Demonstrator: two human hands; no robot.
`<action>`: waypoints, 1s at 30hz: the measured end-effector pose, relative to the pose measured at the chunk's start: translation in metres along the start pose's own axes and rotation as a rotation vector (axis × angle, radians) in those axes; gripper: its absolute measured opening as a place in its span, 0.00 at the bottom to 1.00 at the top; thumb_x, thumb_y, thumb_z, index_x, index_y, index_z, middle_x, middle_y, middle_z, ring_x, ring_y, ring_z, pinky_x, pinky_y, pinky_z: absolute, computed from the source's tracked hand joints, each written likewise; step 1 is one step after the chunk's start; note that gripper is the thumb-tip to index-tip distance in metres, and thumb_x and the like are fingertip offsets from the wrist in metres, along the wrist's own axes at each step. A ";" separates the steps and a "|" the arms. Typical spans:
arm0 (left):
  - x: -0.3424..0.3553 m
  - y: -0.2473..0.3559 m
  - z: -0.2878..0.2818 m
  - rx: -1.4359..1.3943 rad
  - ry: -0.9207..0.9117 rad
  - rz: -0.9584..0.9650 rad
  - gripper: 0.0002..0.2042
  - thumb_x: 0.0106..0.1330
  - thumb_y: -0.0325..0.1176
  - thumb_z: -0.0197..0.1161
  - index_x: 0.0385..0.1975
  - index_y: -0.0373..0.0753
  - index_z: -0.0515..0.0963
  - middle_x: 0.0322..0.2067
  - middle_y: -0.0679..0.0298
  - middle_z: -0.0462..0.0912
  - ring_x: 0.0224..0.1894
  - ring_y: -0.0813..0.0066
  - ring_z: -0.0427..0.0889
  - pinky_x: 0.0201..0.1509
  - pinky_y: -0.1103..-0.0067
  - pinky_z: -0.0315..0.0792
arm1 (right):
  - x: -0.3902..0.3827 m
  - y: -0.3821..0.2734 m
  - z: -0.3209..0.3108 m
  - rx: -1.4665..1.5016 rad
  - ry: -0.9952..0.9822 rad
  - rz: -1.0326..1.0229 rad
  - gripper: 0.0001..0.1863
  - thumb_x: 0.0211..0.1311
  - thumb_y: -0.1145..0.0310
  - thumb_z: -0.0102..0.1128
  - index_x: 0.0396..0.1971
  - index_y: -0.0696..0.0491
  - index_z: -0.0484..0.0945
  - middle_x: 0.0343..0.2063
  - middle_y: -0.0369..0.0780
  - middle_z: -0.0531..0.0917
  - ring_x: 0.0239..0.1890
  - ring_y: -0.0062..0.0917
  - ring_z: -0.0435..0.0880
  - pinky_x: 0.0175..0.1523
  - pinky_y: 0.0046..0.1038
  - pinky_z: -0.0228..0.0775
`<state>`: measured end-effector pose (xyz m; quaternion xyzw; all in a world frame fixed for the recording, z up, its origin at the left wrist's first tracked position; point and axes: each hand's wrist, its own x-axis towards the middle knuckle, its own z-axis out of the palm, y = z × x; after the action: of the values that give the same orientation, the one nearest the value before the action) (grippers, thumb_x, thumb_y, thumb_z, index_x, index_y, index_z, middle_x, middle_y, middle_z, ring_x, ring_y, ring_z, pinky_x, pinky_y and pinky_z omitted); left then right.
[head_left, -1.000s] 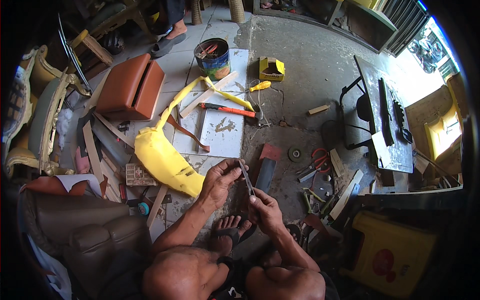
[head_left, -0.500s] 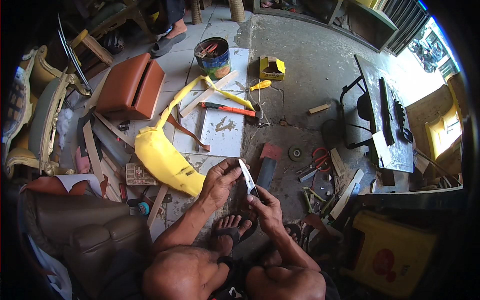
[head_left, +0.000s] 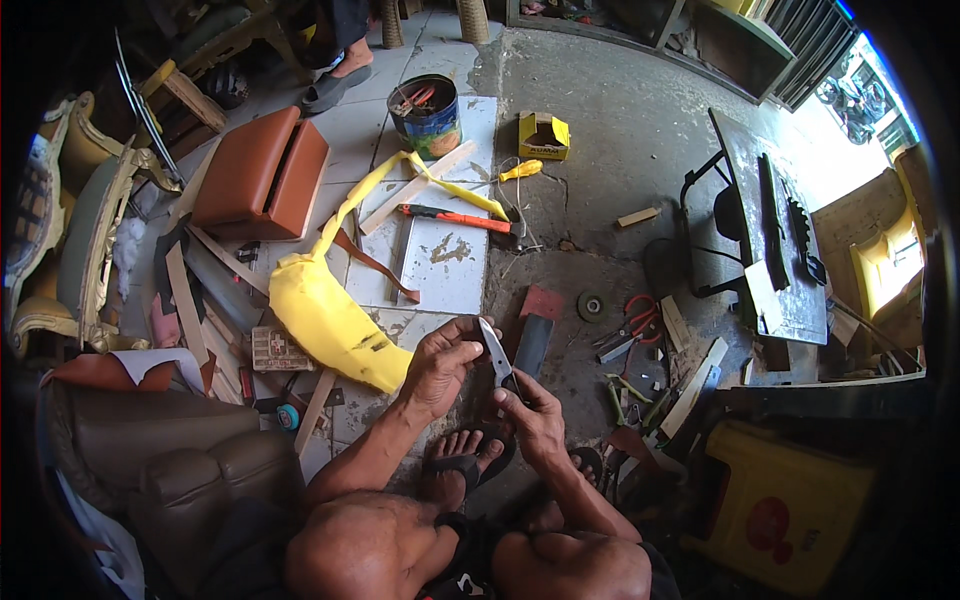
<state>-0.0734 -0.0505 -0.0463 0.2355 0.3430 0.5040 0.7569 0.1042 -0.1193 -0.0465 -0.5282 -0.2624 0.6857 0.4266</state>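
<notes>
A silver, knife-like blade (head_left: pixel 495 354) with a small dark hole near its base is held up in front of my knees. Its kind is not certain, since the lower end is hidden in my right hand (head_left: pixel 537 418). The fingers of that hand are closed round the base, the thumb along the near side. My left hand (head_left: pixel 442 368) is closed at the other end, thumb and fingertips at the tip. Beyond my left wrist lies a stuffed yellow cover (head_left: pixel 335 325) with a long strap.
A claw hammer (head_left: pixel 455 217), a yellow screwdriver (head_left: pixel 522 170) and a tin bucket (head_left: pixel 427 120) are ahead. A brown box-like cushion (head_left: pixel 245 180) stands left. Red-handled scissors (head_left: pixel 635 322) and a roll of tape (head_left: pixel 591 306) lie right, near a leaning black table (head_left: pixel 775 230). Another person's foot (head_left: pixel 340 85) shows behind.
The blade has turned slightly between my hands, so its face looks greyer and less bright. Both hands stay almost in the same place.
</notes>
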 end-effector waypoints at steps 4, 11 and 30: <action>0.001 -0.002 0.001 0.012 0.025 -0.004 0.12 0.71 0.24 0.65 0.53 0.35 0.81 0.50 0.59 0.86 0.53 0.73 0.84 0.64 0.73 0.75 | 0.000 0.000 0.000 -0.016 -0.007 -0.014 0.28 0.67 0.64 0.74 0.64 0.57 0.79 0.35 0.34 0.87 0.25 0.12 0.78 0.30 0.19 0.71; 0.000 -0.006 0.000 0.073 0.087 -0.007 0.10 0.73 0.26 0.65 0.52 0.36 0.82 0.48 0.61 0.86 0.51 0.74 0.84 0.61 0.74 0.77 | -0.003 -0.005 -0.003 -0.031 -0.046 0.061 0.28 0.69 0.62 0.73 0.64 0.57 0.79 0.43 0.33 0.87 0.41 0.15 0.82 0.48 0.23 0.76; 0.008 -0.031 0.006 0.246 0.121 -0.047 0.12 0.79 0.36 0.62 0.50 0.34 0.83 0.39 0.63 0.89 0.44 0.77 0.87 0.52 0.80 0.79 | 0.008 0.004 -0.049 -0.131 -0.105 -0.044 0.29 0.80 0.61 0.58 0.76 0.51 0.67 0.53 0.33 0.82 0.50 0.15 0.78 0.56 0.23 0.73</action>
<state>-0.0482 -0.0552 -0.0664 0.2876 0.4528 0.4536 0.7117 0.1485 -0.1187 -0.0682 -0.5122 -0.3404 0.6843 0.3918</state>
